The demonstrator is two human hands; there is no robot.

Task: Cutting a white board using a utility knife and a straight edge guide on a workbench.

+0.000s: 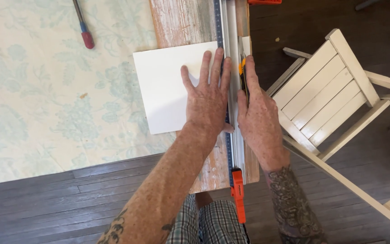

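L hand lies flat, fingers spread, pressing white sheet and metal straightedge onto worn plank. R hand is closed round orange-and-black utility knife, blade side against the straightedge's far edge. Risk: L fingertips sit right beside the cut line; if the straightedge slips despite orange clamp, the cut could wander or nick a finger.

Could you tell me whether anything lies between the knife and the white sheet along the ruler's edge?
Nothing visible does. The right hand holds the utility knife against the metal straightedge, on the white sheet, which the left hand presses flat.
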